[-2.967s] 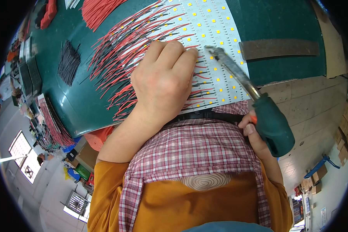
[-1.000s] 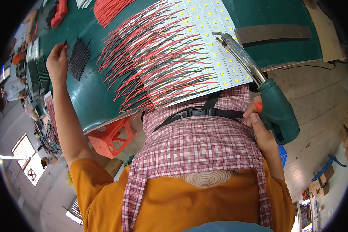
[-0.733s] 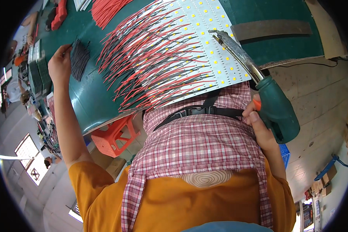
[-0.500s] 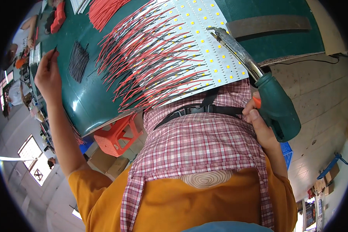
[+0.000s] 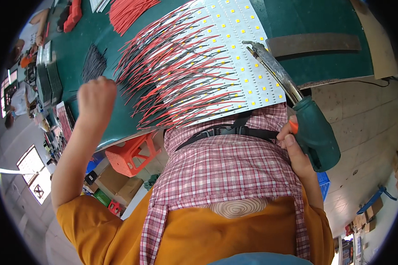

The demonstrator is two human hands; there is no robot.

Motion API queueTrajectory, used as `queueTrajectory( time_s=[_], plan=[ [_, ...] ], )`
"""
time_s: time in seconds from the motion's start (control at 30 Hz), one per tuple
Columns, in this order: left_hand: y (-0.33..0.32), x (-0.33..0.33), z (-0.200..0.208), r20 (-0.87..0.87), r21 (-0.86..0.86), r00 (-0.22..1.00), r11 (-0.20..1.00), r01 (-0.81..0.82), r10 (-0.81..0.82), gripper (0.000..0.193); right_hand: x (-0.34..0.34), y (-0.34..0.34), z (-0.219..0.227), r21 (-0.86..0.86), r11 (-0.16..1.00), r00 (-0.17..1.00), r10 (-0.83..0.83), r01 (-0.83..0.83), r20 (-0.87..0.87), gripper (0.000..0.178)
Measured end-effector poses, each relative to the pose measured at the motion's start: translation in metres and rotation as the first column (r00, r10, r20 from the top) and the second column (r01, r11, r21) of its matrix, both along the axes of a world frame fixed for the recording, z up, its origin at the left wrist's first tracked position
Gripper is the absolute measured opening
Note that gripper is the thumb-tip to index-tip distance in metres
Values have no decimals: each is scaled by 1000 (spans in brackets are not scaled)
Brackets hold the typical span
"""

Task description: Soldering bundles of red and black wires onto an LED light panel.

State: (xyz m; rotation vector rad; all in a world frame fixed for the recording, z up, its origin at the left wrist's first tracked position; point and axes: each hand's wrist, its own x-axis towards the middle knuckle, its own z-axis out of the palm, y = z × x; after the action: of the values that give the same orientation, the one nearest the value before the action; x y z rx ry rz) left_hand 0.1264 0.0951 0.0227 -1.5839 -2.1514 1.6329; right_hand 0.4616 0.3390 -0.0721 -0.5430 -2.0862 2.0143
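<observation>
My right hand (image 5: 299,155) is wrapped around the handle of a dark green soldering gun (image 5: 319,139) with an orange trigger. The gun's metal barrel slants up and left, its tip over the right part of a white LED board (image 5: 247,66) dotted with yellow squares. Red and black wires (image 5: 177,75) in rows cover the board's left part and overhang its left edge. Left of those wires, my left hand (image 5: 96,99) is raised with curled fingers, just below a loose pile of black wires (image 5: 95,62). Anything in its fingertips is hidden.
The green-topped table (image 5: 70,44) also carries a bundle of red wires (image 5: 127,15) and a dark flat strip (image 5: 314,45). Under the near edge stands an orange stool (image 5: 132,159). Cardboard boxes (image 5: 115,181) are on the floor. Another person's arm (image 5: 40,26) shows far left.
My left hand has moved right, from the table's left side toward the wires on the board. The board, table and soldering gun appear slightly lower in view; my right hand keeps its grip.
</observation>
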Motion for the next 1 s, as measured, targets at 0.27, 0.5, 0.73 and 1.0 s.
queueTrajectory(
  time_s=[0.27, 0.5, 0.73, 1.0],
  plan=[
    [92, 47, 10, 379, 849, 865, 496, -183, -329, 19, -17, 4, 16, -153, 988, 992, 26, -7, 124, 40],
    [103, 80, -52, 373, 906, 808, 367, -211, -457, 20, -11, -11, 32, -140, 988, 975, -39, 72, 221, 14],
    [102, 82, -58, 387, 913, 752, 339, -228, -534, 20, -1, -13, 37, -50, 997, 954, -45, 63, 298, 17],
    [100, 84, -59, 380, 917, 737, 332, -221, -558, 19, -3, -11, 40, 365, 899, 902, 70, -242, 426, 19]
  ],
)
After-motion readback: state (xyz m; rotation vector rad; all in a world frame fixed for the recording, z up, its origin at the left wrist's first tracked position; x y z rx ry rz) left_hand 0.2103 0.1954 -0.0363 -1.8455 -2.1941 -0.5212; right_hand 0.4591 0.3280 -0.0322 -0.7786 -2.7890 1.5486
